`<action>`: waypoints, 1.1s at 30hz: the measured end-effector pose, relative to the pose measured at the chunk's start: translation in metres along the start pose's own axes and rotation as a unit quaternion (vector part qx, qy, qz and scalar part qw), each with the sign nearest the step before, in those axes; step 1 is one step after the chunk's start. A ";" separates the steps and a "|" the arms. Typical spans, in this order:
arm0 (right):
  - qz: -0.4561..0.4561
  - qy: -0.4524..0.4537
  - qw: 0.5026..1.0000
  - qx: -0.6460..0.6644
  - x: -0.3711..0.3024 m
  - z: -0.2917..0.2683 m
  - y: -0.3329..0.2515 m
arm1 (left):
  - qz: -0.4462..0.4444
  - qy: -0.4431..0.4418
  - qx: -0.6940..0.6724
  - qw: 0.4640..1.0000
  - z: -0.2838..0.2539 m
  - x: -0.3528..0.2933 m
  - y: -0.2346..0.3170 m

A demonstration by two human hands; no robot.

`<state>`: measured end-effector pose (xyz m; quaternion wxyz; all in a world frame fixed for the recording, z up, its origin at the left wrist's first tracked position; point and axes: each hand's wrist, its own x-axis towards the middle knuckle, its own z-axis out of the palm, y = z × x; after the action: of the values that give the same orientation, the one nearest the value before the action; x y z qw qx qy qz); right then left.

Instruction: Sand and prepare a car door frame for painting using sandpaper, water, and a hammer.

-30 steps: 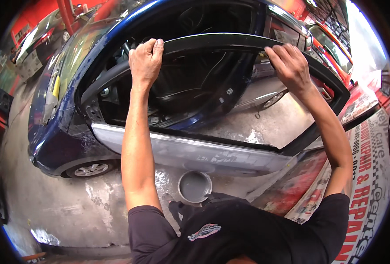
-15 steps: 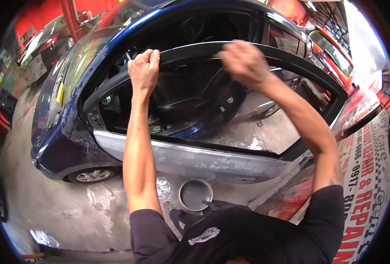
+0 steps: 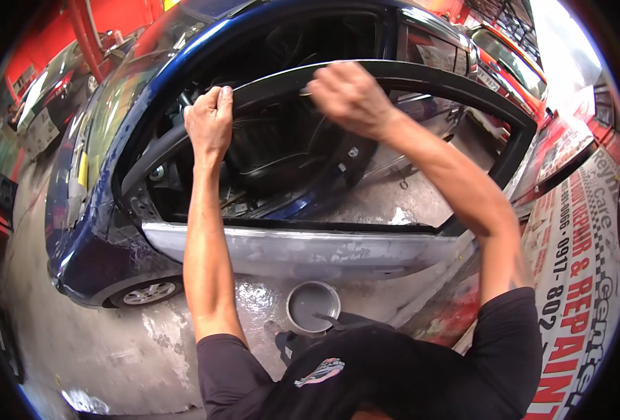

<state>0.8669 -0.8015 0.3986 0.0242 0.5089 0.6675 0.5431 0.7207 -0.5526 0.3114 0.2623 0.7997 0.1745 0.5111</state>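
A car door stands swung out from a dark blue car (image 3: 79, 259), its lower panel (image 3: 310, 243) patchy grey and its window frame (image 3: 268, 82) black, with no glass in it. My left hand (image 3: 208, 122) is closed round the upper part of the frame, toward its front end. Farther right along the same top edge, my right hand (image 3: 348, 98) is curled against the frame and smeared by motion. A small tip pokes out by its fingers, but what it holds is too blurred to name.
Below the door, a round grey pail (image 3: 290, 308) stands on the wet concrete floor (image 3: 142, 357) by my foot. A printed banner (image 3: 569, 280) lies along the right. A red vehicle (image 3: 509, 66) stands at the back right, another car (image 3: 51, 91) at the far left.
My right hand has moved left along the top of the window frame, nearer my left hand. My left hand keeps its grip. The whole view has shifted slightly.
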 end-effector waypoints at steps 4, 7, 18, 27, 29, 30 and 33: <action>0.016 -0.060 0.998 -0.005 -0.024 -0.034 0.038 | 0.016 0.004 0.013 1.000 -0.008 0.001 -0.008; 0.111 -0.039 0.992 -0.049 -0.109 -0.086 0.088 | 0.039 0.032 0.025 0.998 -0.004 0.010 0.006; 0.042 -0.052 0.998 -0.013 0.012 -0.007 0.022 | 0.153 0.202 0.033 0.967 -0.003 -0.023 -0.007; 0.008 -0.034 0.999 0.041 0.031 0.034 0.004 | -0.055 -0.355 0.189 0.914 0.084 -0.242 -0.101; -0.048 0.005 0.996 0.070 0.091 0.066 -0.046 | -0.008 -0.257 0.185 0.948 0.095 -0.254 -0.108; -0.071 0.019 0.995 0.074 0.110 0.089 -0.068 | -0.011 -0.259 0.179 0.949 0.099 -0.254 -0.105; -0.086 -0.002 0.993 0.084 0.130 0.105 -0.092 | -0.048 -0.292 0.166 0.941 0.097 -0.247 -0.104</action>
<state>0.8054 -0.6264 0.3545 0.0292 0.4511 0.7519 0.4799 0.7047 -0.6280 0.0372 0.1894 0.9365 0.2114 0.2058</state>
